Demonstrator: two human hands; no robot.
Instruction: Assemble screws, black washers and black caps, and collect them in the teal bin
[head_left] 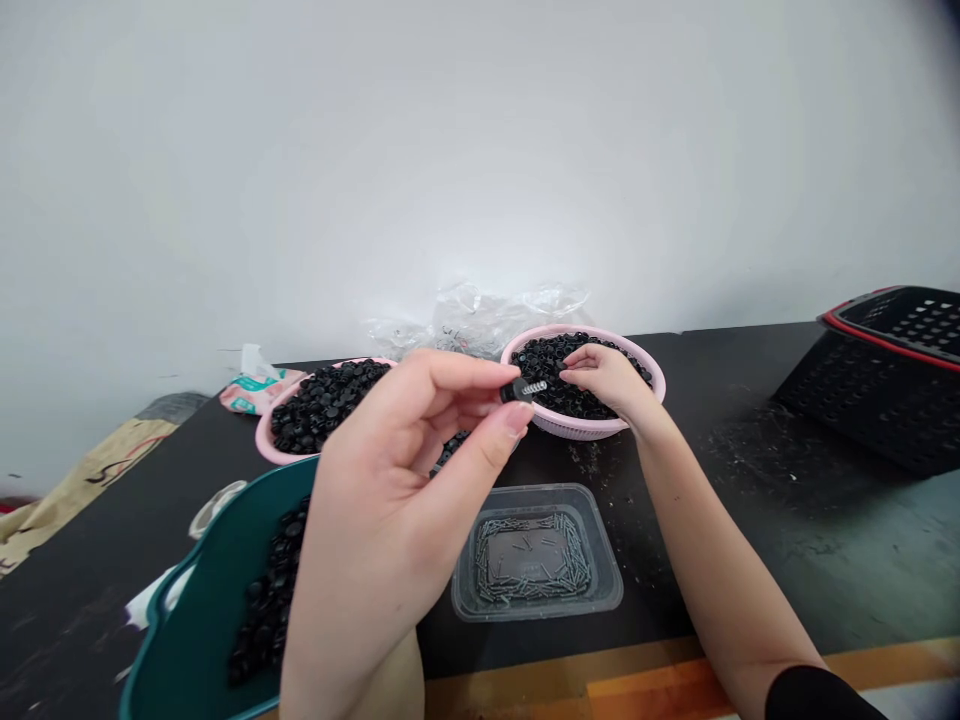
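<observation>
Close to the camera, my left hand (409, 480) pinches a small black plastic cap (514, 392) between thumb and forefinger. A thin metal spring (535, 387) sticks out of the cap to the right. Farther back, my right hand (604, 375) reaches into a round pink basket (581, 430) heaped with small black plastic parts (544, 360). Its thumb and forefinger are drawn together at the parts; whatever lies between them is too small to make out. Below and between my hands stands a clear plastic tub (607, 590) with many small metal springs (517, 585) in it.
At left are a second pink basket (264, 440) of black parts (322, 400) and a teal basin (169, 640) with more. A tissue pack (259, 390) lies behind. Clear plastic bags (502, 310) rest against the wall. A black crate (862, 390) stands at right.
</observation>
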